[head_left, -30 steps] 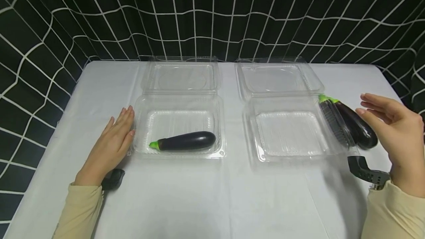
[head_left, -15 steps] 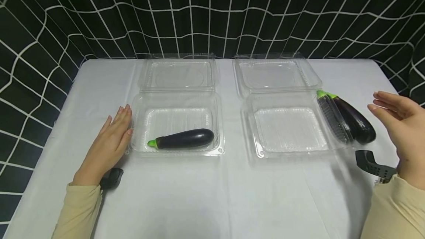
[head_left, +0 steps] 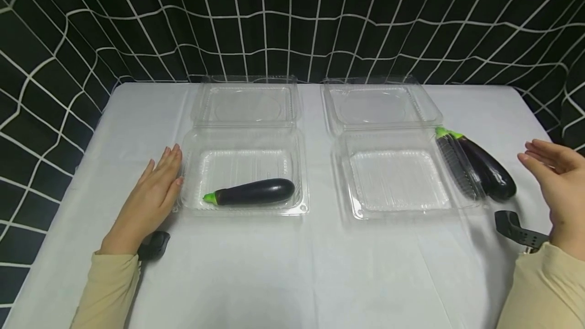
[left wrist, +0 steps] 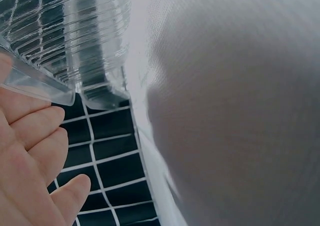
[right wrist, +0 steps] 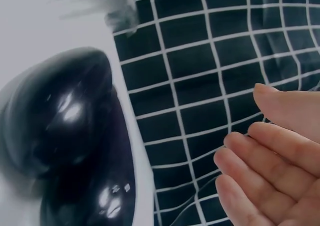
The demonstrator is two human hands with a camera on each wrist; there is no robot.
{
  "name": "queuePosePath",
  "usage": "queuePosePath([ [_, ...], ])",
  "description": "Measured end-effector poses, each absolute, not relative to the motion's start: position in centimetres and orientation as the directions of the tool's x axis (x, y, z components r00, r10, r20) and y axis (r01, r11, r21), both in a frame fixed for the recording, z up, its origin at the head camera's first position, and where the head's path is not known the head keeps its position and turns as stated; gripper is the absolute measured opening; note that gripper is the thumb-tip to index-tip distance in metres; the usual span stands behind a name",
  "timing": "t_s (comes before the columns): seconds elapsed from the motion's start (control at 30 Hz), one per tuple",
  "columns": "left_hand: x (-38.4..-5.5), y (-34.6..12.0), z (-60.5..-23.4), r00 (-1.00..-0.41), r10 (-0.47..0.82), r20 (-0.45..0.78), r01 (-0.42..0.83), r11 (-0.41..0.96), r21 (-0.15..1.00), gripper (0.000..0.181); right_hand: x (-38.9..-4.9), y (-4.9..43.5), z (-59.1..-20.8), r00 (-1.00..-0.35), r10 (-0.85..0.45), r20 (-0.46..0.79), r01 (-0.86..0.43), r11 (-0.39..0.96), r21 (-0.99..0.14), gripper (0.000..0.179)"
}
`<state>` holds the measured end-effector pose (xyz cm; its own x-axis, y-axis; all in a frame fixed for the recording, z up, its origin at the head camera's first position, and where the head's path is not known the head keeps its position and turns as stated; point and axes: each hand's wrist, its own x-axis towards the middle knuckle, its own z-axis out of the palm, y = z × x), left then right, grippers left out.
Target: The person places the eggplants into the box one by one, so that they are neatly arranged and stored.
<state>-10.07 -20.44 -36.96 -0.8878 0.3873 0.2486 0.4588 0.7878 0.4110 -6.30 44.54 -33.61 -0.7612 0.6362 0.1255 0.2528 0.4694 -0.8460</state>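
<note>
My left hand (head_left: 151, 199) lies with fingers extended along the left side of the left clear plastic clamshell container (head_left: 244, 138); in the left wrist view its fingers are right at the container's rim (left wrist: 37, 88). Inside that container an eggplant (head_left: 256, 192) lies on its side, green stem to the left. Right of the second clamshell container (head_left: 393, 182), two eggplants lie side by side, one (head_left: 486, 166) in plain sight and the other (head_left: 459, 166) partly behind the clear wall. My right hand (head_left: 564, 192), holding nothing, is raised to the right of these eggplants, fingers relaxed.
Both containers stand with lids folded back, the left lid (head_left: 247, 105) and right lid (head_left: 375, 105) toward the rear edge. A white cloth (head_left: 274, 268) covers the table. Behind and at the sides hangs a white net (head_left: 274, 14) over dark fabric.
My right hand has moved to the right, away from the two eggplants. The left hand stays beside the left container; the view has shifted slightly.
</note>
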Motion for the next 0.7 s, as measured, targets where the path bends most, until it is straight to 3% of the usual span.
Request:
queuePosePath([
  [0.17, -10.0, -20.4, -37.0, -0.885, 0.392, 0.251, 0.464, 0.786, 0.408, 0.052, -5.9, 45.6, -34.9, -0.795, 0.601, 0.090, 0.311, 0.530, -0.789, 0.044],
  [0.33, -9.9, -20.3, -37.1, -0.885, 0.394, 0.247, 0.463, 0.787, 0.408, 0.052, -5.8, 46.5, -36.2, -0.814, 0.572, 0.107, 0.261, 0.523, -0.811, 0.041],
  [0.7, -9.8, -20.3, -36.9, -0.892, 0.383, 0.241, 0.451, 0.792, 0.412, 0.052, -5.5, 44.8, -35.4, -0.850, 0.526, 0.035, 0.327, 0.578, -0.747, 0.049],
])
